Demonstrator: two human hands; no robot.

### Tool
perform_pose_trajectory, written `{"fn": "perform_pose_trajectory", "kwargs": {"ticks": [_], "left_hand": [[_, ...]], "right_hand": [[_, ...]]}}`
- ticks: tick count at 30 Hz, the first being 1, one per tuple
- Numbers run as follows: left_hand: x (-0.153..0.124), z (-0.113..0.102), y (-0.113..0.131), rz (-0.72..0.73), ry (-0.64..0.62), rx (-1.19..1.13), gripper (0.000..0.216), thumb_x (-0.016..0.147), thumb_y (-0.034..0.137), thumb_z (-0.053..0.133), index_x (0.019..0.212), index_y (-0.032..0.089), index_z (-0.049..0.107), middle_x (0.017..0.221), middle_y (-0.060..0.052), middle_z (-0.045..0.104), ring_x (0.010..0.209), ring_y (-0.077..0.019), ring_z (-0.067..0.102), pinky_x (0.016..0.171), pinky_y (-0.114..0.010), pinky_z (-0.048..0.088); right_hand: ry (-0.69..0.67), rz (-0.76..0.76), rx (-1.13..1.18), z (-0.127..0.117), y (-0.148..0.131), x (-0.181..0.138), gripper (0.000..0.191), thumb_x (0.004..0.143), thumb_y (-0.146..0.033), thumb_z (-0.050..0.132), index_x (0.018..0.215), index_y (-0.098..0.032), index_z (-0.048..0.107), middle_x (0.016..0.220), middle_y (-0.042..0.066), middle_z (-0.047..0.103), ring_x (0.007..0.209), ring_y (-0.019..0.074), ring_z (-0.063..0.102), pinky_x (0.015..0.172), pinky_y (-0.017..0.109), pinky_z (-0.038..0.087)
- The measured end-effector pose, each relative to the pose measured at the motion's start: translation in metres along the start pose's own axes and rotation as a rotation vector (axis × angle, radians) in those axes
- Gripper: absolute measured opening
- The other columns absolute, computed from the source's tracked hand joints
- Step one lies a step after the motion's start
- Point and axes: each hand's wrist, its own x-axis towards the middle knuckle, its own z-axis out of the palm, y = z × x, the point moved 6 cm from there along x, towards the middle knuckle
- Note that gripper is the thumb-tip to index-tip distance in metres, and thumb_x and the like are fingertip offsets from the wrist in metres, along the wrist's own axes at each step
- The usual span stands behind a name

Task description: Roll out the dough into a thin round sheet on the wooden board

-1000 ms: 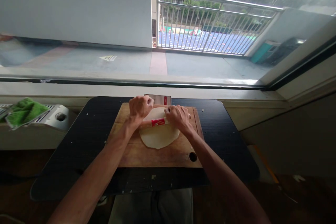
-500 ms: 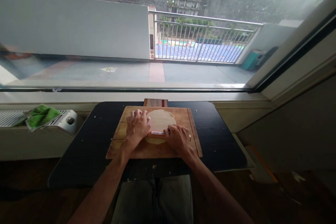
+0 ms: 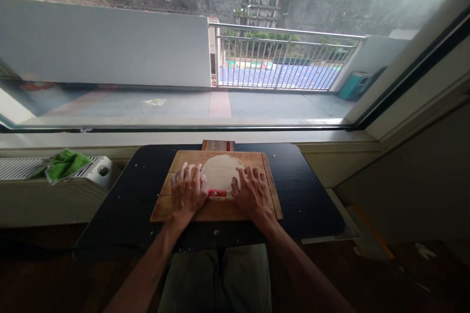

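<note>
A thin round sheet of dough (image 3: 222, 171) lies on a wooden board (image 3: 216, 214). Across its near edge runs a rolling pin (image 3: 219, 194) with a red and white label; both ends are hidden under my hands. My left hand (image 3: 188, 188) rests its palm on the pin's left part, fingers stretched forward and dusted whitish. On the right part lies my right hand (image 3: 252, 188), palm down, its fingers extended and slightly apart. Neither hand is wrapped round the pin.
The board sits on a black table (image 3: 301, 190) with small dough crumbs. A flat printed box or book (image 3: 219, 145) lies behind the board. To the left, a green cloth (image 3: 67, 165) hangs over a white radiator (image 3: 105, 168). A window stands beyond the table.
The rolling pin has rolled nearer to me and its label has turned, showing more red. My fingers have gone from curled to stretched forward. The view has tilted slightly.
</note>
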Motion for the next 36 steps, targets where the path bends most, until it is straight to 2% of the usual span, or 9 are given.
{"fn": "perform_pose_trajectory", "kwargs": {"ticks": [4, 10, 12, 15, 18, 22, 29, 32, 36], "left_hand": [[0.026, 0.011, 0.003, 0.003, -0.038, -0.004, 0.055, 0.112, 0.032, 0.040, 0.156, 0.015, 0.068, 0.150, -0.022, 0.074, 0.149, -0.0401, 0.063, 0.127, -0.060, 0.046], [0.062, 0.033, 0.002, -0.044, -0.196, 0.018, 0.063, 0.110, 0.029, 0.039, 0.169, 0.016, 0.057, 0.161, -0.023, 0.067, 0.159, -0.0411, 0.056, 0.132, -0.065, 0.043], [0.075, 0.039, 0.001, -0.050, -0.269, 0.036, 0.067, 0.109, 0.028, 0.040, 0.174, 0.012, 0.050, 0.170, -0.025, 0.059, 0.166, -0.0427, 0.047, 0.133, -0.066, 0.043], [0.085, 0.048, 0.003, -0.005, -0.378, 0.042, 0.074, 0.109, 0.029, 0.040, 0.180, 0.009, 0.036, 0.185, -0.025, 0.038, 0.177, -0.0422, 0.027, 0.138, -0.067, 0.036], [0.076, 0.048, 0.005, 0.028, -0.422, 0.039, 0.075, 0.111, 0.033, 0.038, 0.182, 0.007, 0.030, 0.189, -0.023, 0.029, 0.179, -0.0387, 0.022, 0.141, -0.064, 0.030], [0.045, 0.029, 0.007, 0.059, -0.336, 0.059, 0.073, 0.112, 0.034, 0.036, 0.180, 0.005, 0.034, 0.187, -0.023, 0.034, 0.177, -0.0374, 0.027, 0.142, -0.061, 0.029], [-0.006, 0.002, 0.005, 0.095, -0.212, 0.032, 0.068, 0.113, 0.035, 0.036, 0.176, 0.011, 0.045, 0.183, -0.020, 0.045, 0.174, -0.0348, 0.036, 0.140, -0.058, 0.034], [-0.009, 0.002, 0.006, 0.114, -0.193, 0.026, 0.068, 0.113, 0.035, 0.036, 0.176, 0.010, 0.045, 0.183, -0.020, 0.044, 0.174, -0.0355, 0.036, 0.140, -0.058, 0.034], [0.013, 0.011, 0.009, 0.098, -0.206, 0.032, 0.069, 0.112, 0.033, 0.035, 0.175, 0.008, 0.045, 0.182, -0.021, 0.046, 0.173, -0.0363, 0.038, 0.139, -0.059, 0.036]], "right_hand": [[-0.006, 0.025, -0.003, -0.001, 0.005, 0.027, 0.043, 0.119, -0.040, 0.049, 0.153, -0.019, 0.066, 0.145, 0.018, 0.071, 0.135, 0.0355, 0.059, 0.118, 0.050, 0.041], [-0.027, 0.077, 0.022, 0.009, 0.016, 0.073, 0.042, 0.117, -0.043, 0.047, 0.141, -0.017, 0.071, 0.139, 0.020, 0.073, 0.130, 0.0370, 0.062, 0.114, 0.051, 0.046], [-0.030, 0.081, 0.025, 0.016, 0.019, 0.085, 0.048, 0.117, -0.043, 0.047, 0.150, -0.016, 0.068, 0.149, 0.022, 0.070, 0.141, 0.0386, 0.058, 0.121, 0.055, 0.043], [-0.084, 0.073, 0.035, 0.028, 0.022, 0.089, 0.060, 0.117, -0.043, 0.044, 0.171, -0.015, 0.052, 0.173, 0.023, 0.054, 0.166, 0.0400, 0.039, 0.135, 0.064, 0.029], [-0.141, 0.030, 0.050, 0.034, 0.020, 0.077, 0.066, 0.119, -0.040, 0.038, 0.180, -0.017, 0.040, 0.184, 0.021, 0.042, 0.176, 0.0388, 0.025, 0.140, 0.071, 0.018], [-0.077, -0.033, 0.024, 0.029, 0.010, 0.044, 0.068, 0.117, -0.036, 0.039, 0.182, -0.017, 0.036, 0.187, 0.020, 0.037, 0.178, 0.0394, 0.021, 0.140, 0.075, 0.013], [0.074, -0.046, 0.019, 0.019, -0.007, -0.010, 0.071, 0.117, -0.029, 0.042, 0.186, -0.020, 0.028, 0.182, 0.019, 0.047, 0.174, 0.0382, 0.033, 0.141, 0.071, 0.016], [0.085, -0.039, 0.025, 0.017, -0.008, -0.014, 0.074, 0.116, -0.029, 0.044, 0.187, -0.022, 0.025, 0.183, 0.018, 0.045, 0.172, 0.0398, 0.036, 0.140, 0.072, 0.020], [0.054, -0.018, 0.030, 0.019, -0.001, 0.010, 0.073, 0.115, -0.030, 0.046, 0.186, -0.023, 0.029, 0.185, 0.017, 0.043, 0.173, 0.0406, 0.033, 0.140, 0.072, 0.021]]}}
